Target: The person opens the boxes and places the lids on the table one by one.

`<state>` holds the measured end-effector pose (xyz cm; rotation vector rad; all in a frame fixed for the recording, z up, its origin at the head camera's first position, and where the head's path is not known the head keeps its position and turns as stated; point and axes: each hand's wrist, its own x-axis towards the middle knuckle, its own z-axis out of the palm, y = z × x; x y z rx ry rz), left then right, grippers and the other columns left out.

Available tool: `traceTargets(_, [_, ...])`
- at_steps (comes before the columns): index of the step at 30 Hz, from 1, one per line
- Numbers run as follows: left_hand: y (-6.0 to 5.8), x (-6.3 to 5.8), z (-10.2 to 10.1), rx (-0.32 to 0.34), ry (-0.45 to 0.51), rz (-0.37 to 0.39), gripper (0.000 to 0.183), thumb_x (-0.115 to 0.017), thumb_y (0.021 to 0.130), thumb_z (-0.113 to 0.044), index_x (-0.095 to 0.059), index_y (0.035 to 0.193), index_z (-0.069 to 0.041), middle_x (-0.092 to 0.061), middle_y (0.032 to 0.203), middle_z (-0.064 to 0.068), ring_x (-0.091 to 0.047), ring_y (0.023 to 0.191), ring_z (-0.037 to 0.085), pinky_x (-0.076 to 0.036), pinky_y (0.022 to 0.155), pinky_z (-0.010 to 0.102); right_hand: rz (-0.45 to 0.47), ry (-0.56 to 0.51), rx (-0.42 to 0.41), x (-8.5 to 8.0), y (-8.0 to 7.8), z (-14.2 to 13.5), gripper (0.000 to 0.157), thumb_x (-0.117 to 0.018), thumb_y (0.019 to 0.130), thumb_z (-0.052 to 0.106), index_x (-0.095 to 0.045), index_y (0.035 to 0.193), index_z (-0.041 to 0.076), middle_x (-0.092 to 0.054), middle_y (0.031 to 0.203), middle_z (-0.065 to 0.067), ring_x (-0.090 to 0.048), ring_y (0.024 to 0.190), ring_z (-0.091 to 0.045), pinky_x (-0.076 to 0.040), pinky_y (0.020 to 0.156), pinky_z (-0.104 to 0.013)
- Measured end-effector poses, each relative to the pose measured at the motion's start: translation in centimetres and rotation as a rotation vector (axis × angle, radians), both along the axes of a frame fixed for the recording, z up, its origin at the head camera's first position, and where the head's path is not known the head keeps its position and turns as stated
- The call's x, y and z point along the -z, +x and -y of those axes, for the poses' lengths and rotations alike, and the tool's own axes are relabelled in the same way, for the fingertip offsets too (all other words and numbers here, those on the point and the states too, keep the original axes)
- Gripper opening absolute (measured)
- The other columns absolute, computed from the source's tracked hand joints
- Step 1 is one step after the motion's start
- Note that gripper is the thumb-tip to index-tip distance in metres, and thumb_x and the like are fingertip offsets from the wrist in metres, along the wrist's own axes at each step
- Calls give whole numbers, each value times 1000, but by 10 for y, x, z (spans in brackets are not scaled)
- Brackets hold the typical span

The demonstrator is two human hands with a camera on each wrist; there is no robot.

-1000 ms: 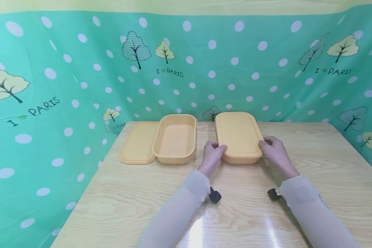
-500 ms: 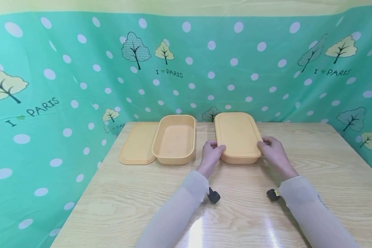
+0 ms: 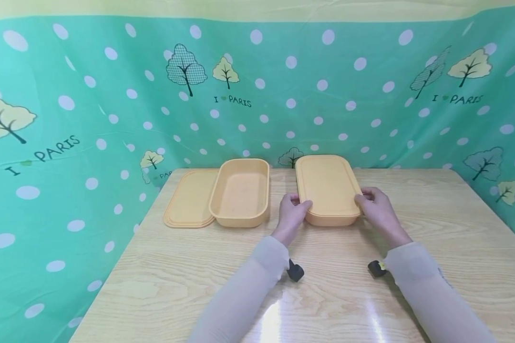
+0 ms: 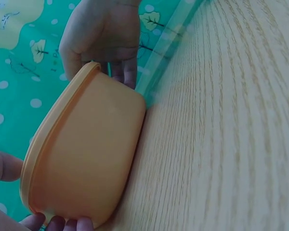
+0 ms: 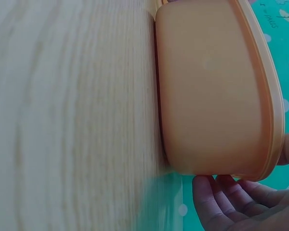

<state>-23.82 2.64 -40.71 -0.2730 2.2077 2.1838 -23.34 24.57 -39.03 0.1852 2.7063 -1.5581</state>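
Observation:
A light orange rectangular food container (image 3: 330, 221) stands on the table with its lid (image 3: 328, 186) on top. My left hand (image 3: 291, 216) grips its near left corner, thumb on the lid's edge and fingers against the side wall. At the near right side my right hand (image 3: 378, 209) holds it the same way, thumb on the lid's rim. In the right wrist view the fingers (image 5: 204, 195) press the wall below the rim. The left wrist view shows the container's near wall (image 4: 94, 144) between both hands, its base against the tabletop.
Left of the hands stands a second orange container (image 3: 240, 190), uncovered, with nothing seen inside. Another lid (image 3: 190, 197) lies flat beside it, partly behind its wall. The wooden table (image 3: 189, 286) ends at a green dotted curtain (image 3: 240, 119).
Both hands keep the same hold on the lidded container, and it stays in place. The whole view shifts very slightly to the left.

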Motion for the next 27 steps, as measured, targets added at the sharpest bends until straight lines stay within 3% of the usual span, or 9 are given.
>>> traceTargets(7, [2,-4,1,21,-39,15,39,-70,81,-15,-52,115,-5,-54,103,5,-56,94,18,-52,80,30,-11,-1,6,-1,1,1,57,-40,97,31,-34,141,-5,-48,122,-20,-52,97,-27,-50,77,-32])
traceTargets(17, [3,-7,2,53,-65,20,46,-70,81,-16,-49,121,-4,-54,106,6,-55,97,19,-51,83,31,-4,-23,20,-2,2,1,60,-39,98,35,-32,144,-4,-47,125,-22,-51,102,-29,-46,81,-35])
traceTargets(27, [-1,-5,3,7,-42,7,44,-69,83,-16,-54,121,0,-59,106,6,-57,97,20,-52,84,29,37,-12,7,-4,2,1,63,-38,98,36,-30,143,-7,-45,131,-24,-49,111,-33,-45,89,-40])
